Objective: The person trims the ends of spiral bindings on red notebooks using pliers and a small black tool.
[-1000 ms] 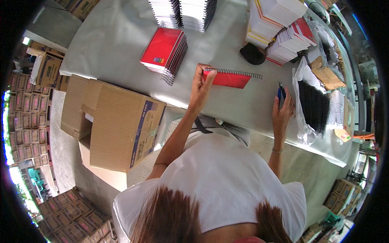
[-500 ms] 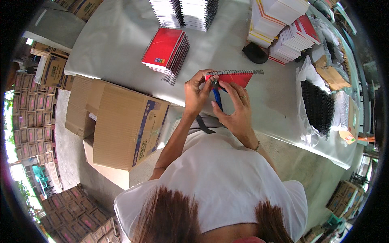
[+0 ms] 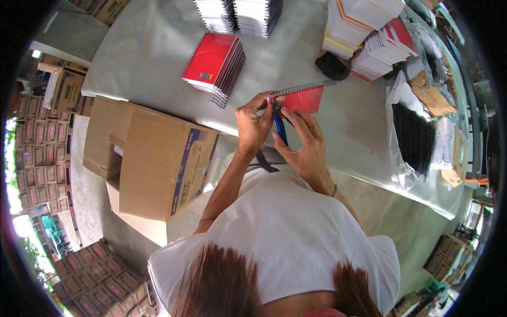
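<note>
A red spiral-bound notebook (image 3: 309,99) is held up over the table's near edge, its dark wire coil (image 3: 306,87) along the top and running past the right end of the cover. My left hand (image 3: 253,122) pinches the coil's left end and the cover corner. In my right hand (image 3: 305,142) is a pair of blue-handled pliers (image 3: 279,124), jaws up at that left coil end. My right fingers wrap loosely about the handles and lie in front of part of the cover. Whether the jaws grip the wire is too small to tell.
A stack of red spiral notebooks (image 3: 215,61) stands ahead to the left, with white coil-bound stacks (image 3: 259,18) behind. Unbound book piles (image 3: 364,31) and a black object (image 3: 332,66) are ahead right. Black coils (image 3: 414,140) lie in plastic. A large open carton (image 3: 153,158) stands left.
The notebook has tilted, its right end rising and swinging slightly left. The pliers' handles have turned a little and drawn closer together. My right hand has shifted slightly left.
</note>
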Demonstrator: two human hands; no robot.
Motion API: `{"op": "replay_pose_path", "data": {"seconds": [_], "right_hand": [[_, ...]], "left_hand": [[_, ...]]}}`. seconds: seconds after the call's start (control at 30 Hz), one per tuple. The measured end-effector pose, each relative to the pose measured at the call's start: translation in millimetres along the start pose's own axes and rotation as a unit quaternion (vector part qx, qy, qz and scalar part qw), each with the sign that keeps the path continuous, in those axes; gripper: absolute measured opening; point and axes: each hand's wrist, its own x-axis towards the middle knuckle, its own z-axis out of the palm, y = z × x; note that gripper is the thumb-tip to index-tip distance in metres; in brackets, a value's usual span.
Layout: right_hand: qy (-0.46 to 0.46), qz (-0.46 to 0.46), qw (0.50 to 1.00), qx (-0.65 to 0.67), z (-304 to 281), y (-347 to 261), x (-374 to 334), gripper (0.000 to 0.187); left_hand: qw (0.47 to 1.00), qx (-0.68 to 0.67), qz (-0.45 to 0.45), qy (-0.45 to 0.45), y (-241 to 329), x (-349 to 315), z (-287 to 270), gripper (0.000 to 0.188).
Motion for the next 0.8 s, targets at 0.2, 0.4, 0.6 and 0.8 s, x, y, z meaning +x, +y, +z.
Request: {"op": "replay_pose_path", "data": {"seconds": [0.2,0.4,0.6,0.8], "right_hand": [[-0.012,0.015,0.999,0.049,-0.5,-3.6,0.6,0.056],[-0.141,0.365,0.700,0.598,-25.6,-6.6,16.0,0.038],[-0.161,0.409,0.591,0.676,-39.6,-9.4,25.4,0.032],[-0.129,0.251,0.907,0.312,-67.8,57.3,11.8,0.037]], "left_hand": [[0.996,0.076,0.032,0.021,2.5,-3.1,-1.6,0.016],[0.989,0.113,0.083,0.044,-1.3,-6.2,-0.7,0.019],[0.995,0.089,0.028,0.028,12.7,-3.8,-4.3,0.016],[0.993,0.119,-0.009,0.008,63.1,18.4,-48.5,0.020]]}}
